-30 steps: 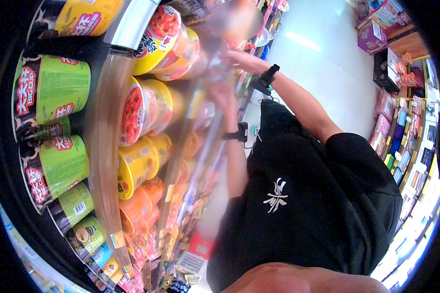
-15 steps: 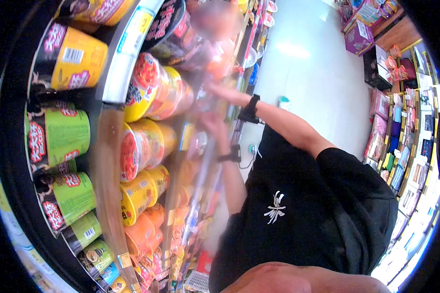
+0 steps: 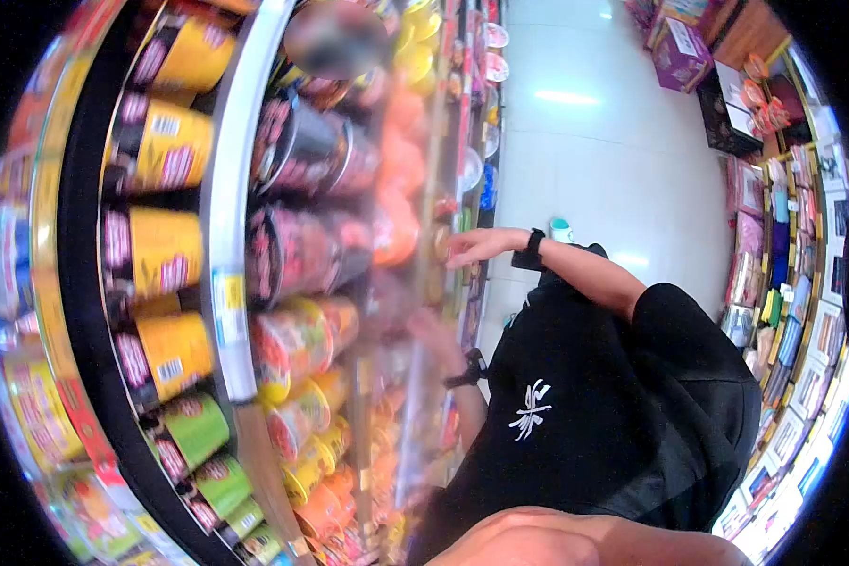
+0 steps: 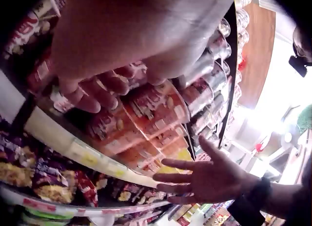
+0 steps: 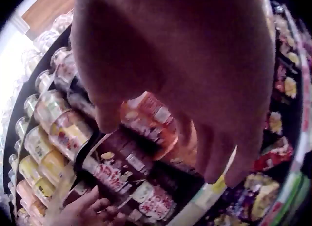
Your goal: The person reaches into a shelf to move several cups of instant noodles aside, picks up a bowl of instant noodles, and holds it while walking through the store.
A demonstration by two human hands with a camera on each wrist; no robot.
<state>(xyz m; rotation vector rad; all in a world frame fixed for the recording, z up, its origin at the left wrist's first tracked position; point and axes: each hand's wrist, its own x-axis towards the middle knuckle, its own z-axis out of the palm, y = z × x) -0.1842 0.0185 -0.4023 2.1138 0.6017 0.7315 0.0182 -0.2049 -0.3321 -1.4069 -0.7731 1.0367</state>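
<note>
Both hands are in front of a shelf of instant noodle cups. My right hand is held out with straight fingers and nothing in it; the left wrist view shows that right hand spread, thumb up. My left hand is lower and blurred in the head view. Its fingers hang loosely in front of orange noodle cups, holding nothing visible. In the right wrist view the left hand is close to dark noodle cups, while the right hand covers much of the picture.
Yellow cups and green cups line another shelf, edged by a white price rail. Bagged snacks are on the adjoining shelf. An aisle floor runs behind, with a purple box and goods racks across it.
The head view has shifted along the shelf, bringing more yellow and black cups in. The hands, close together before, are now farther apart, with the right one drawn back from the cups.
</note>
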